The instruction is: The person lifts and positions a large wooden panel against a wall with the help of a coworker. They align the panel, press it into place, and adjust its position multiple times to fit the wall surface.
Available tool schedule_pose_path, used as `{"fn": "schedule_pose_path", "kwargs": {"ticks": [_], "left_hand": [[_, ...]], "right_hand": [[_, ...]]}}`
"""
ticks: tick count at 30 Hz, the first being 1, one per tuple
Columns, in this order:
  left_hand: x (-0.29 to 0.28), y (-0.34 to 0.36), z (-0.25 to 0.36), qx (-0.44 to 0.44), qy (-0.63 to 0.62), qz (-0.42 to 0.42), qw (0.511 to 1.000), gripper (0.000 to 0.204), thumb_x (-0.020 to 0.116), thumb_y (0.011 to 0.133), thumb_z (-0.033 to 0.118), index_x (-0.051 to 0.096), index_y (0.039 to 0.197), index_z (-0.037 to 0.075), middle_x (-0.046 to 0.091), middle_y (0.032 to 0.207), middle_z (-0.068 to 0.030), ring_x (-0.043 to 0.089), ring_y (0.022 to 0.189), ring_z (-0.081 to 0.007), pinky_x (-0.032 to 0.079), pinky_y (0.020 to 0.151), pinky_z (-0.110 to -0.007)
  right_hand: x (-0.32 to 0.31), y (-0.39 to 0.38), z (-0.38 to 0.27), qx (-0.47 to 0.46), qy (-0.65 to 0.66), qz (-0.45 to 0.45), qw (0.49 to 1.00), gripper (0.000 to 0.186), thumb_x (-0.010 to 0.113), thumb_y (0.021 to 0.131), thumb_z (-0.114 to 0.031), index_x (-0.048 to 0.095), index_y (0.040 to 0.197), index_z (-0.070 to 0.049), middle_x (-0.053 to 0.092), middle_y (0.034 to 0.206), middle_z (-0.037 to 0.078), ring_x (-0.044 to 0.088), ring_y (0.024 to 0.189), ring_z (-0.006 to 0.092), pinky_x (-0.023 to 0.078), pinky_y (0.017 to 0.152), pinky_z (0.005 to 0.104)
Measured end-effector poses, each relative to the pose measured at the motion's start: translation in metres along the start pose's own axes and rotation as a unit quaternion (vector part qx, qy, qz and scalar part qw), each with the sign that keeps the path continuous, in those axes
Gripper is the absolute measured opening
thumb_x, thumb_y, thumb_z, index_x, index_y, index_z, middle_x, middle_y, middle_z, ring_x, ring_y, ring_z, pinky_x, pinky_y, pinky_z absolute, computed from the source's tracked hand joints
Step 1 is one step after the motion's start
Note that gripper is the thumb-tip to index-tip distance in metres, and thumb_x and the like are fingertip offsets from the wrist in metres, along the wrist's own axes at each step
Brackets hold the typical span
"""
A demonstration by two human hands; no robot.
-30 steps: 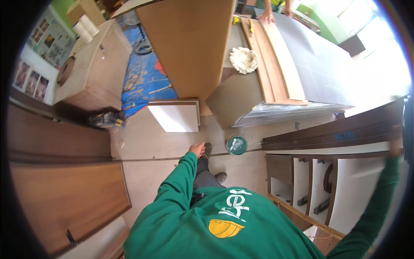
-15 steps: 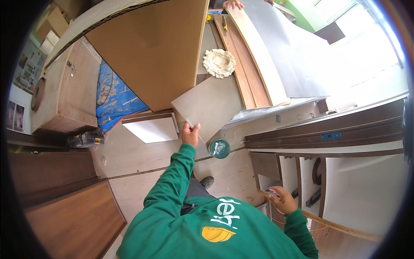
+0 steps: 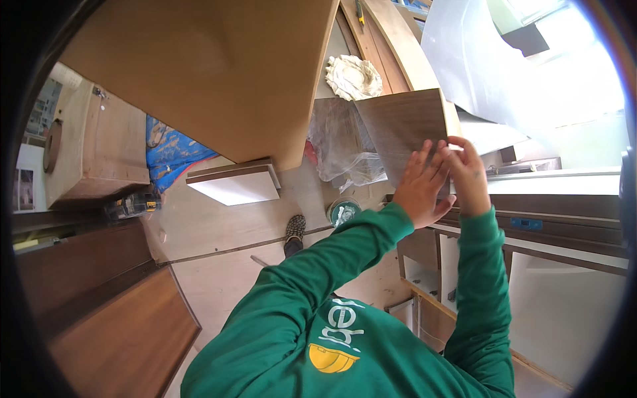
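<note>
- Two hands meet at the brown panel (image 3: 406, 123): left hand (image 3: 424, 188), its grip wide, fingers spread over the face; right hand (image 3: 468, 174) bent in at the near right edge, whether pinching I cannot tell!
- That panel tilts just beyond the fingers, beside the boards (image 3: 379, 50); steady, even pressure and fingers clear of the corner look wise.
- Below, a pail (image 3: 344, 212) stands on the pale floor (image 3: 219, 232).
- Farther out: crumpled plastic (image 3: 337, 136), big cardboard (image 3: 219, 79), blue tarp (image 3: 169, 151) left, bright light right.

The panel (image 3: 403, 125) is streaky grey-brown, the sleeves (image 3: 318, 257) green, the tarpaulin (image 3: 174, 156) blue.
</note>
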State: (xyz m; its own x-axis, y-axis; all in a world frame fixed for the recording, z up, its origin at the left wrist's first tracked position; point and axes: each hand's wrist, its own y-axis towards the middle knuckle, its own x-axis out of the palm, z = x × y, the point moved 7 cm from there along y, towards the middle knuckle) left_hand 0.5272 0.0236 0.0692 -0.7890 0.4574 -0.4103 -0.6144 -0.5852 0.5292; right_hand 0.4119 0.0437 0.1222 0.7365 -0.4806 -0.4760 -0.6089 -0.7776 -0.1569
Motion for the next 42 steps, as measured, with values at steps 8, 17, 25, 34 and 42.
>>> {"fn": "schedule_pose_path", "kwargs": {"ticks": [8,17,25,34,42], "left_hand": [[0.011,0.0,-0.034,0.059,-0.045,-0.093,0.993,0.063,0.072,0.089,0.024,0.053,0.143,-0.004,0.042,0.157,-0.0255,0.039,0.148,-0.0413,0.031,0.121,-0.053],[-0.099,-0.255,-0.147,-0.177,0.011,-0.312,0.933,0.048,0.071,0.092,0.025,0.063,0.132,-0.001,0.059,0.143,-0.0242,0.056,0.132,-0.0412,0.042,0.113,-0.049],[-0.151,-0.311,-0.183,-0.274,0.053,-0.377,0.883,0.05,0.071,0.093,0.028,0.063,0.135,0.002,0.061,0.141,-0.0227,0.058,0.13,-0.0393,0.044,0.112,-0.044],[-0.123,-0.309,-0.194,-0.308,0.063,-0.46,0.83,0.055,0.067,0.096,0.044,0.065,0.135,0.006,0.062,0.14,-0.0214,0.06,0.128,-0.0379,0.047,0.109,-0.042],[-0.121,-0.374,-0.178,-0.409,0.016,-0.564,0.717,0.065,0.062,0.096,0.056,0.065,0.137,0.007,0.065,0.136,-0.0212,0.061,0.126,-0.0393,0.047,0.11,-0.044]], "right_hand": [[-0.042,0.1,0.125,0.152,0.098,0.115,0.977,0.016,0.071,0.095,-0.018,0.072,0.101,-0.004,0.07,0.091,0.004,0.062,0.082,0.0147,0.049,0.077,0.0301],[-0.044,0.142,0.242,0.348,0.221,0.199,0.889,0.046,0.081,0.086,-0.015,0.065,0.125,0.003,0.064,0.131,0.021,0.058,0.121,0.0332,0.041,0.106,0.0423],[-0.038,0.123,0.198,0.334,0.244,0.226,0.882,0.045,0.08,0.086,-0.018,0.069,0.122,0.006,0.071,0.12,0.018,0.064,0.112,0.0302,0.047,0.098,0.04],[0.059,-0.052,0.028,-0.129,0.061,-0.262,0.955,0.034,0.066,0.101,-0.039,0.072,0.11,-0.007,0.073,0.09,0.008,0.068,0.083,0.0212,0.056,0.081,0.0343],[0.091,-0.28,0.327,0.205,-0.258,-0.23,0.916,0.042,0.062,0.094,-0.045,0.07,0.108,-0.007,0.073,0.106,0.021,0.068,0.101,0.0433,0.053,0.09,0.0536]]}}
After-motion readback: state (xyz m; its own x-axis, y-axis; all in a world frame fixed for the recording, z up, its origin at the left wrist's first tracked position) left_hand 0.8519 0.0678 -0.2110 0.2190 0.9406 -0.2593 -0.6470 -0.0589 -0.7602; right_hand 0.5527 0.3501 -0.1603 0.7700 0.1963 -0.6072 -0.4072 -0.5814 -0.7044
